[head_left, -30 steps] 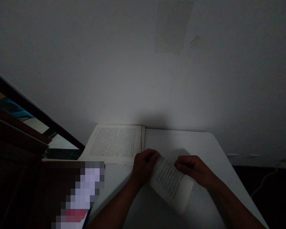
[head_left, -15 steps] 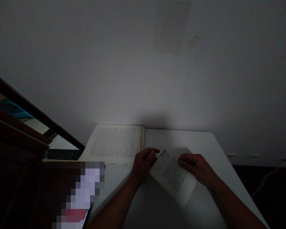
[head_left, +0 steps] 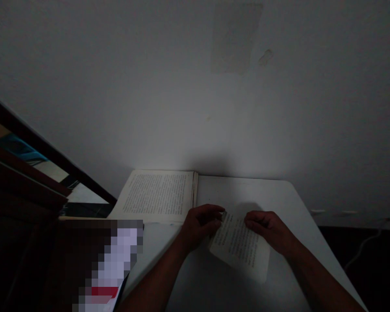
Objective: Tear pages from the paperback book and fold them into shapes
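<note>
A printed sheet of paper [head_left: 240, 247] is held tilted over the white table [head_left: 247, 190], with lines of dark text on its upper side. My left hand [head_left: 201, 225] pinches its upper left edge between thumb and fingers; that edge looks bent or folded. At the upper right edge, my right hand [head_left: 268, 225] grips the sheet with curled fingers and thumb. Beyond my left hand, an open-faced stack of printed pages [head_left: 159, 193], like a book without its cover, lies at the table's far left. Part of the sheet's left edge is hidden behind my left fingers.
The table's back edge meets a grey wall [head_left: 149, 99] with a patch [head_left: 236, 39] on it. A pixelated bright object [head_left: 120, 255] lies at lower left, beside dark wooden furniture [head_left: 19, 186]. A pale cable [head_left: 360, 247] hangs at right.
The sheet has turned slightly and shifted right. My left hand has moved a little right, its fingers now closed at the sheet's upper left edge. My right hand has barely moved.
</note>
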A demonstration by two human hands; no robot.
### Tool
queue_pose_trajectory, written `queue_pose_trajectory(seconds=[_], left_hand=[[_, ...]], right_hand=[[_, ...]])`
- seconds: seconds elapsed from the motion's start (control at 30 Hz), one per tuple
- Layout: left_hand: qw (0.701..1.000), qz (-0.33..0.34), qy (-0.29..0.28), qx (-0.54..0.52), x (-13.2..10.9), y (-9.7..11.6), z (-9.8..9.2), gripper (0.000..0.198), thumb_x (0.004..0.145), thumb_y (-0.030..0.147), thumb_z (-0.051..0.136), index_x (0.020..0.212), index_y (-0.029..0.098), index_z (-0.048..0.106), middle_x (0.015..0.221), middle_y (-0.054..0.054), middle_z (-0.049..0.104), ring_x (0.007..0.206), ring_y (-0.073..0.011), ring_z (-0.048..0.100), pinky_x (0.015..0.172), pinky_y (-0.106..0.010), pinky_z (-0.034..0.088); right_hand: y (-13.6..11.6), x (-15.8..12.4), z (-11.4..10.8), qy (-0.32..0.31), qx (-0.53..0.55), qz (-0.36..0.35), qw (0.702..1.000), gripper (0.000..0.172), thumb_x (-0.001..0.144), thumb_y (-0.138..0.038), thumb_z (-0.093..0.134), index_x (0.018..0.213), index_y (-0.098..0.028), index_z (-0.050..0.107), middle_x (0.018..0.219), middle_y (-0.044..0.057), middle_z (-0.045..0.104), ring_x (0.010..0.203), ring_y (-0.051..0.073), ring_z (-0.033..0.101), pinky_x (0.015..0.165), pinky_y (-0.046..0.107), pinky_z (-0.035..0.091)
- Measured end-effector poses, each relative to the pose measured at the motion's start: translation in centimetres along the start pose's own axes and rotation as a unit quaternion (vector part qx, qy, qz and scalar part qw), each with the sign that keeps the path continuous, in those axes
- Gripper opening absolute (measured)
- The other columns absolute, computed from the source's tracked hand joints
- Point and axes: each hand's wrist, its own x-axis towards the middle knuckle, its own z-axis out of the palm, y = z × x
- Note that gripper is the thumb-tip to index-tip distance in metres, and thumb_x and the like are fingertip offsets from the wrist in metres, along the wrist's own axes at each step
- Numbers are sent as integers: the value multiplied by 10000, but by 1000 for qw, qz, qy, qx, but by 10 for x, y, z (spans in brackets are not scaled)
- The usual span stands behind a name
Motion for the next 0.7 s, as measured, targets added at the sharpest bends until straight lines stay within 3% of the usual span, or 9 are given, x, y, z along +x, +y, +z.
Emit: queue_pose_trajectory(seconds=[0.3, 0.53, 0.7], left_hand=[[998, 21, -43, -28, 1, -4, -2, 341, 695, 228, 683, 1029, 181, 633, 928, -76, 662, 828, -184, 624, 723, -292, 473], [992, 42, 5, 115, 0, -2, 6, 427, 640, 176, 715, 1042, 194, 572, 924, -56, 628, 706, -124, 580, 619, -223, 458], [979, 68, 13, 190, 0, 3, 8, 168, 648, 134, 656, 811, 171, 655, 747, -16, 619, 639, -115, 550, 587, -213, 432]], right_hand=[[4, 1, -1, 0, 2, 7, 1000, 246, 812, -376, 570, 688, -165, 597, 602, -30, 538, 577, 117, 485, 571, 242, 378], [2, 1, 2, -2, -5, 19, 1000, 269, 809, -414, 568, 733, -162, 624, 650, 0, 601, 615, 142, 545, 597, 263, 417], [2, 1, 4, -4, 15, 34, 999, 263, 798, -409, 592, 759, -158, 663, 662, 7, 629, 614, 143, 566, 589, 265, 428]])
